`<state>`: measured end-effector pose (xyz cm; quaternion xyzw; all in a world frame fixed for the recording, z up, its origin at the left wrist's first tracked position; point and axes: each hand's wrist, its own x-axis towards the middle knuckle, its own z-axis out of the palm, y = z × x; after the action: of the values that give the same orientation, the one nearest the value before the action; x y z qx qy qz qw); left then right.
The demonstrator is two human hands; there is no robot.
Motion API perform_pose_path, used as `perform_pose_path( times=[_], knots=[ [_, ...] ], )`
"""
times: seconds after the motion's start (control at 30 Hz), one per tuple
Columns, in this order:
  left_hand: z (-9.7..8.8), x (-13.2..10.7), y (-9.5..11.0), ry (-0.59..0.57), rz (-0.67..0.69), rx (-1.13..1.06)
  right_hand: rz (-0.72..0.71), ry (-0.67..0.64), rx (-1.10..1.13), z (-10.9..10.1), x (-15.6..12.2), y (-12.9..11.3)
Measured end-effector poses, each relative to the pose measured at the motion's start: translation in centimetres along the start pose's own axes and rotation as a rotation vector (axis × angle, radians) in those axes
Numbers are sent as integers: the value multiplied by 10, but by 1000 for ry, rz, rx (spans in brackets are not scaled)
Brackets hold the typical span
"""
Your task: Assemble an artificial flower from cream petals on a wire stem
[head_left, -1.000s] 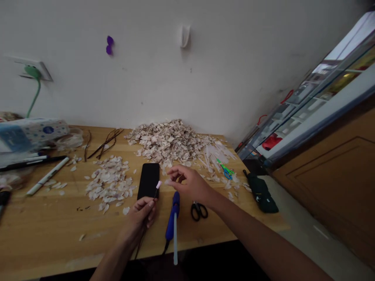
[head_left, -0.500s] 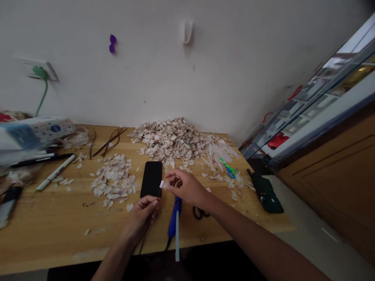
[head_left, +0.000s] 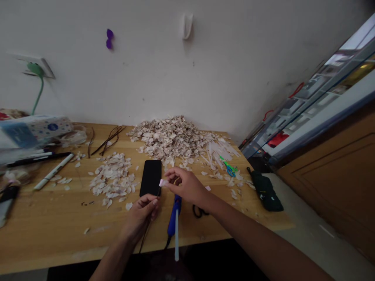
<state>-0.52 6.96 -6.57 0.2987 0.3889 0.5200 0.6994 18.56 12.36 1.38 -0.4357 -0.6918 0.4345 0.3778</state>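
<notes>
My left hand [head_left: 143,214] is closed around a thin dark twig [head_left: 144,237], whose lower end hangs below the hand toward the table's front edge. At the twig's upper tip sits a small pale pink strip [head_left: 161,182]. The thumb and fingertips of my right hand [head_left: 189,187] pinch this strip from the right side. Just beyond my left hand lies a black phone [head_left: 150,175]. A blue glue gun [head_left: 173,218] with a whitish glue stick [head_left: 176,238] in it lies below my right hand. Black-handled scissors [head_left: 199,212] are partly hidden under my right forearm.
A large heap of dried petals [head_left: 172,136] rests against the wall, with a smaller petal pile [head_left: 113,177] to its left. Green-and-blue scissors [head_left: 229,168] lie beside pale strips [head_left: 219,150]. Loose twigs [head_left: 108,140], a marker [head_left: 54,171] and a dark green pouch [head_left: 266,191] surround the work area.
My right fingertips have moved slightly left and now meet the pink strip at the twig's tip. The view has shifted a little; my left hand keeps its hold on the twig.
</notes>
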Motion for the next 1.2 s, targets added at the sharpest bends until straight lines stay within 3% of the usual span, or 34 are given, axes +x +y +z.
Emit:
perform_pose_path(
  times=[0.63,1.2],
  knots=[
    [0,2,-2,-18,8,-32,-56,-66,-8,-2,1,-8],
    [1,0,1,-12,-5,-24,-42,-18,5,3,0,-5]
  ],
)
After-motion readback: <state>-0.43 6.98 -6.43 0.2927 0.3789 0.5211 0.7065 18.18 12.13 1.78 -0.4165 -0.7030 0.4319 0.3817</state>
